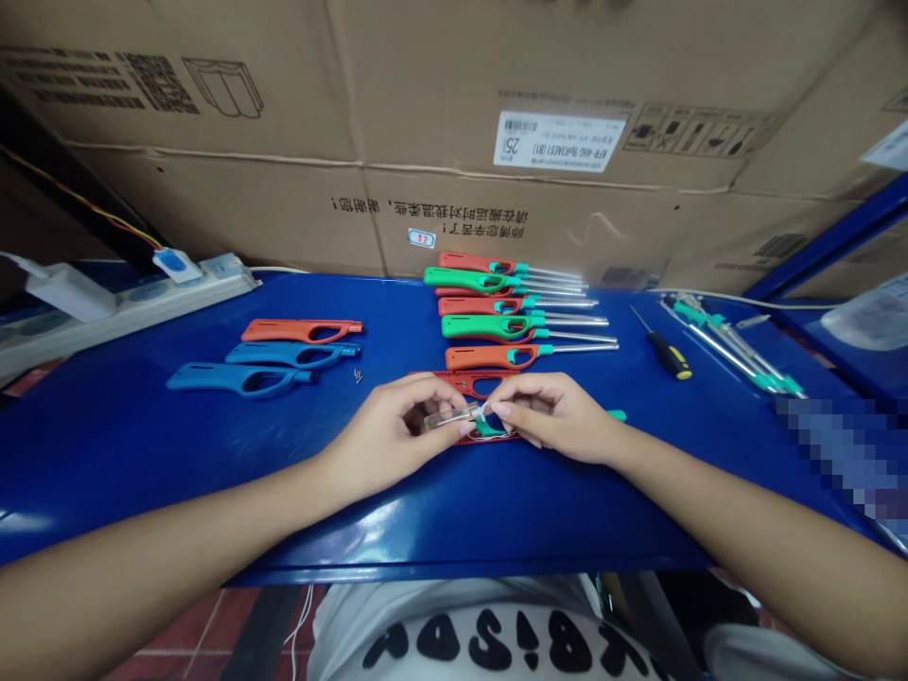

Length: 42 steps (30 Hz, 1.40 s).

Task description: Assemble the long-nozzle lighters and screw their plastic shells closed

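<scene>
The left hand (387, 426) is closed around a clear insert (445, 416), holding it level just above the red shell (472, 382), which lies open on the blue table (142, 454) at the near edge. The right hand (557, 416) pinches narrowly on the teal trigger piece (486, 427) at the insert's end. Judged step: joining the trigger to the insert over the shell. The next move calls for fine alignment and a steady left grip. The fingers cover the joint itself, so whether the parts are seated cannot be told. Most of the shell is hidden beneath both hands. Finished lighters (497, 326) lie just behind.
</scene>
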Motion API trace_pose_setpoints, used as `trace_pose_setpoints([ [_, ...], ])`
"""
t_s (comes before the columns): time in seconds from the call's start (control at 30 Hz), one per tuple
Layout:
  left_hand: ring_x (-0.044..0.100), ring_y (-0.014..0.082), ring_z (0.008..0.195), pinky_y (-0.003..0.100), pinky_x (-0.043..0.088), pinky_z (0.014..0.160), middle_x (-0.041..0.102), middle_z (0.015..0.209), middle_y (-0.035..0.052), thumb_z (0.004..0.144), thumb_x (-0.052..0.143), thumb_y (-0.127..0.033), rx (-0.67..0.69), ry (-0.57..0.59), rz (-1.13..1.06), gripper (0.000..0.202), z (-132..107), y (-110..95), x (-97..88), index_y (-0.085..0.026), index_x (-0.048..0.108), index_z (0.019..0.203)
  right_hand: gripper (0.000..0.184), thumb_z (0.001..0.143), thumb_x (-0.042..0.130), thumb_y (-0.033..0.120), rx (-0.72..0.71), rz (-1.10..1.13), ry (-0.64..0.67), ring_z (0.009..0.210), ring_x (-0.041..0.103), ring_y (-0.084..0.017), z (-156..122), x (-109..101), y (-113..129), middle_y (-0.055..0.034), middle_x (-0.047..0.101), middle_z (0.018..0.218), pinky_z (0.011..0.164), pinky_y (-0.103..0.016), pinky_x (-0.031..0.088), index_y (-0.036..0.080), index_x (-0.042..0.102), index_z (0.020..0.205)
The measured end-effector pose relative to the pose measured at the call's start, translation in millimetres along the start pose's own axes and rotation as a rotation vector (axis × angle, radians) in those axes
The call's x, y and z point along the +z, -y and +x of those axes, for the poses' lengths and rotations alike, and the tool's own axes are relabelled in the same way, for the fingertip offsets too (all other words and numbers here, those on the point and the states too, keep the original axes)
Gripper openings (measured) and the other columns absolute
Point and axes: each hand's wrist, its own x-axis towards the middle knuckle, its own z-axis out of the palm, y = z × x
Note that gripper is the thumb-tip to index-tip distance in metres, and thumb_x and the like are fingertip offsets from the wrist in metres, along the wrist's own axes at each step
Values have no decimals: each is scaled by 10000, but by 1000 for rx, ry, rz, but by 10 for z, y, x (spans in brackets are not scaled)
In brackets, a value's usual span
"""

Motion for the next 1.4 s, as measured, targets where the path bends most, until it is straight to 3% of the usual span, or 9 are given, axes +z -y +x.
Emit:
trace_pose_setpoints([
  [0.5,595,132,695,230,460,589,655,854,30,862,727,-371,2,6,2,208,-1,1,-1,-173,711,920,329,900,646,489,-47,-114,4,502,442,-65,8,19,6,31,562,669,467,-202,358,166,621,844],
  [0.8,613,137,665,240,458,579,691,846,43,831,761,-344,2,1,18,199,-6,-3,7,-158,737,897,299,935,604,441,-152,-258,-15,560,425,-85,-9,18,-38,19,531,677,506,-207,352,165,635,825],
  [1.4,576,110,619,217,445,538,677,808,22,822,776,-320,24,-24,42,162,-5,24,7,-176,752,892,189,914,646,333,-123,-146,-31,491,474,-67,-18,32,13,27,586,653,459,-201,387,174,609,818],
])
